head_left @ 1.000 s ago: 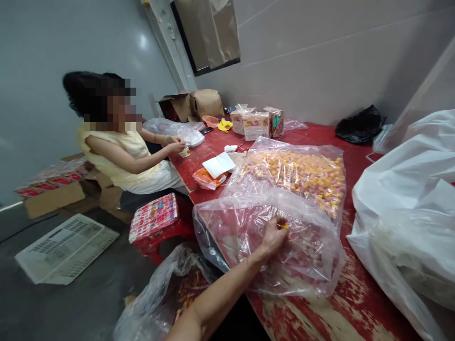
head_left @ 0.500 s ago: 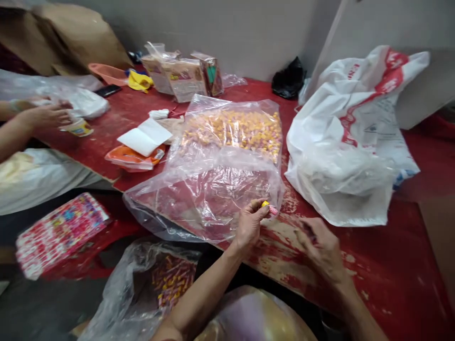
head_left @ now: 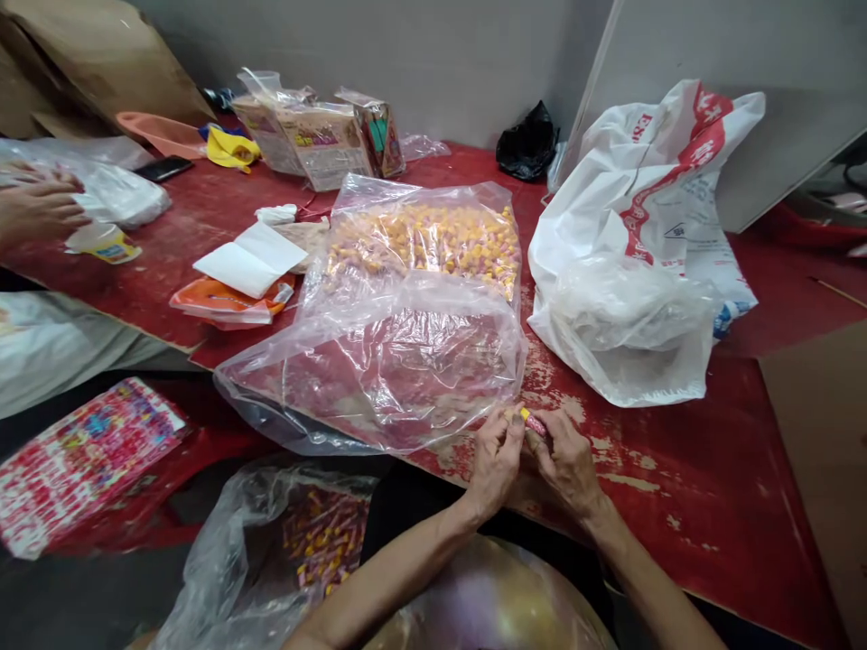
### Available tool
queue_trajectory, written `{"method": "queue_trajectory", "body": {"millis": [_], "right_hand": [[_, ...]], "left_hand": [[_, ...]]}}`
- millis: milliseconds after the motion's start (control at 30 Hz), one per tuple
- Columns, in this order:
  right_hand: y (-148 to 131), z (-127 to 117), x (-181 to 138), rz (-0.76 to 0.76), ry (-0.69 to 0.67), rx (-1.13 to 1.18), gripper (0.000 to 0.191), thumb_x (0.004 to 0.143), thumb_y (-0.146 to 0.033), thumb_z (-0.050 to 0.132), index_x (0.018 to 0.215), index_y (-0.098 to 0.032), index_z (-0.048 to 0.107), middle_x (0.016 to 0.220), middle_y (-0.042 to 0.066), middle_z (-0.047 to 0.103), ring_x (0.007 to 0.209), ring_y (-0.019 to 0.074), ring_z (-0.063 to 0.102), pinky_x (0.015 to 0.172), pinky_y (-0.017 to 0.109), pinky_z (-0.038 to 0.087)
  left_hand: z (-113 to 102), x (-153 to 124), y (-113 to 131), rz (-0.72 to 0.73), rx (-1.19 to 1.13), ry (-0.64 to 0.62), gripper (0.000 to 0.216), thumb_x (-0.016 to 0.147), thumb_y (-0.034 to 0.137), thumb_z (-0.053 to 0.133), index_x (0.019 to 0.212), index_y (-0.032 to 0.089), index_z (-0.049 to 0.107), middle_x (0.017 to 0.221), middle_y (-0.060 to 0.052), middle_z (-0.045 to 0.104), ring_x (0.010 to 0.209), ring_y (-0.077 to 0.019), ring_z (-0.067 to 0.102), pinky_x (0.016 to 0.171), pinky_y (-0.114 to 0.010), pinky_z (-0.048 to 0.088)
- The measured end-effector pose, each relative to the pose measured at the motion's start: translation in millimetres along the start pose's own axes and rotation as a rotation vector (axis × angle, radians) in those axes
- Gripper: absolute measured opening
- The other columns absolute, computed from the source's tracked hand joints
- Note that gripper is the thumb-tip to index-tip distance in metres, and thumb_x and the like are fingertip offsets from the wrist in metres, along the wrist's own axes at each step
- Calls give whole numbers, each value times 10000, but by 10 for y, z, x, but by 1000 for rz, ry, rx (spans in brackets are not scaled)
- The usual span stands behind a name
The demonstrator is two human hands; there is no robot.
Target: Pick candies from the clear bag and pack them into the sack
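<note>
Between my two hands is a small pink patterned tube with a yellow cap (head_left: 530, 419). My left hand (head_left: 498, 456) pinches it at the yellow end. The fingers of my right hand (head_left: 565, 460) close on its pink body. Both hands are over the table's front edge, beside the open mouth of a large clear plastic bag (head_left: 379, 361). Deep inside that bag lies a heap of many similar yellow-capped pink pieces (head_left: 433, 239). Lower down, to the left of my lap, an open clear bag (head_left: 230, 533) holds more pink and yellow pieces (head_left: 325, 537).
A white sack (head_left: 664, 199) with red print stands at the right on the red table (head_left: 677, 478). Further left are an orange packet (head_left: 223, 302), folded white paper (head_left: 250, 259), a tub (head_left: 105, 242), a phone (head_left: 163, 169) and boxes (head_left: 325, 140). Another person's hand (head_left: 41, 203) is at far left.
My right hand has moved left to meet my left hand and now grips the tube's pink end. The whole view has shifted slightly.
</note>
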State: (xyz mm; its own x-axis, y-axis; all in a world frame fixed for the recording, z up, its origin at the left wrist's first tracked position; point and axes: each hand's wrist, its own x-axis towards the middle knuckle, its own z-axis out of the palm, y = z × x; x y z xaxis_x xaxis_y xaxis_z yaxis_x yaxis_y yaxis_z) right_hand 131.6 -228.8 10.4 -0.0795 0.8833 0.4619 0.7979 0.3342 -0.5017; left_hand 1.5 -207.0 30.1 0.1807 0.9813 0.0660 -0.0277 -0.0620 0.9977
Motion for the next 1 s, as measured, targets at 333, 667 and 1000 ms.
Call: {"method": "queue_trajectory", "body": {"millis": [333, 667, 1000], "right_hand": [[239, -201, -48, 53, -667, -551, 226, 823, -106, 444, 961, -175, 609, 849, 96, 613, 540, 175, 571, 457, 273, 332], [272, -320, -100, -189, -707, -430, 411, 816, -30, 369, 1182, -141, 521, 1080, 147, 603, 863, 232, 589, 729, 342, 454], [22, -140, 24, 6, -472, -45, 181, 958, -246, 368, 997, -178, 531, 943, 66, 599, 844, 160, 593, 734, 277, 498]], "left_hand": [[53, 6, -328, -16, 451, -360, 204, 862, 216, 487, 729, 167, 633, 849, -63, 526, 781, -180, 526, 737, -294, 430], [-101, 199, -363, -50, 172, -106, 277, 890, 214, 446, 1069, 153, 648, 962, -88, 640, 922, -210, 587, 874, -341, 441], [-242, 26, -293, -29, 180, -164, 308, 897, 326, 420, 1030, 175, 652, 1031, -98, 631, 988, -227, 578, 922, -371, 437]]}}
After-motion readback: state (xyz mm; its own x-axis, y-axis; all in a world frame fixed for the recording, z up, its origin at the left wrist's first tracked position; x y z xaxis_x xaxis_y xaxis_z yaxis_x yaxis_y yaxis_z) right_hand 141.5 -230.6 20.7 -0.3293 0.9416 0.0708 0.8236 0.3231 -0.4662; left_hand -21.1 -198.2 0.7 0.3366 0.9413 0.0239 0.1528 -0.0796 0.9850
